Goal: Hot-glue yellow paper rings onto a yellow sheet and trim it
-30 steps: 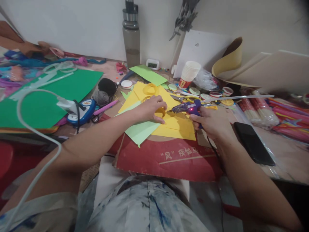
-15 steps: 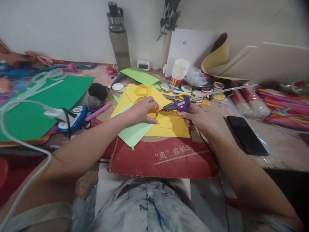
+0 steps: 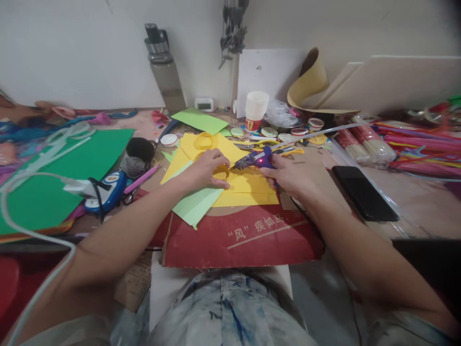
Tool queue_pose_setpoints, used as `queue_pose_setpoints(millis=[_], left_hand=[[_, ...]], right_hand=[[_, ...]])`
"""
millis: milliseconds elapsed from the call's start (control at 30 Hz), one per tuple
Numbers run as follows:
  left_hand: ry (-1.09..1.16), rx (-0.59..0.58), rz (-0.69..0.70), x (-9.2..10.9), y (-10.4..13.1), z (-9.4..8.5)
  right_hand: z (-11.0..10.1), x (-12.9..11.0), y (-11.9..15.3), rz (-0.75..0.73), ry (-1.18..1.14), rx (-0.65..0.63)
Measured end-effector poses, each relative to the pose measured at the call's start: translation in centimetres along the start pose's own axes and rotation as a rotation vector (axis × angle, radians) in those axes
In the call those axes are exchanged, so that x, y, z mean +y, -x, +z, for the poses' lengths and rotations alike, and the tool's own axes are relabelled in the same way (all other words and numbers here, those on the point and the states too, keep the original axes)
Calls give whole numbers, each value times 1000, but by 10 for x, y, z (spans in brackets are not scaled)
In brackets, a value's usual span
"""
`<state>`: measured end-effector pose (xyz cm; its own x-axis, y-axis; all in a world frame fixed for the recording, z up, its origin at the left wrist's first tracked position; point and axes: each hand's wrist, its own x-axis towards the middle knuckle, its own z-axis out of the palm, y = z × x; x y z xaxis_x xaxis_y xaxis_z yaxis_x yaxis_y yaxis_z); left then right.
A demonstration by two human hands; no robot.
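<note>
My right hand (image 3: pixel 284 174) is wrapped round a purple hot glue gun (image 3: pixel 261 157) with a small red light lit and a long clear glue stick (image 3: pixel 317 133) reaching out of its back. Its nozzle points left at a yellow ring (image 3: pixel 221 171), which my left hand (image 3: pixel 212 169) grips between thumb and fingers. Whether the nozzle touches the ring I cannot tell. Beneath both hands lie sheets of yellow paper (image 3: pixel 248 186). A light green sheet (image 3: pixel 198 202) sits under my left wrist. Another yellow ring (image 3: pixel 204 141) rests just behind my left hand.
Red printed cardboard (image 3: pixel 241 245) lies under the papers at the front edge. A black phone (image 3: pixel 363 194) is to the right. On the left are dark green sheets (image 3: pixel 108 149) and a blue device (image 3: pixel 108 190) with a white cable. Paper cups (image 3: pixel 256 110) and a bottle (image 3: pixel 165 77) stand behind.
The whole view has shifted slightly, so things appear further left and a little lower. My hands keep the same holds on the glue gun and the yellow ring.
</note>
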<state>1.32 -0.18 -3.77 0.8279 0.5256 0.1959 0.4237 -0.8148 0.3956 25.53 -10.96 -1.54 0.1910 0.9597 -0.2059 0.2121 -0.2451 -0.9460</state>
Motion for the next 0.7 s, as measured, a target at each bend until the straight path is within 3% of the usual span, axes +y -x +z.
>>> queue_pose_setpoints(millis=[133, 433, 700], left_hand=[[1, 2, -2, -1, 0, 0], [11, 2, 4, -1, 0, -2], [22, -2, -18, -1, 0, -1]], right_hand=[[-1, 6, -5, -40, -25, -16], [7, 1, -7, 19, -18, -20], [-4, -2, -1, 0, 54, -41]])
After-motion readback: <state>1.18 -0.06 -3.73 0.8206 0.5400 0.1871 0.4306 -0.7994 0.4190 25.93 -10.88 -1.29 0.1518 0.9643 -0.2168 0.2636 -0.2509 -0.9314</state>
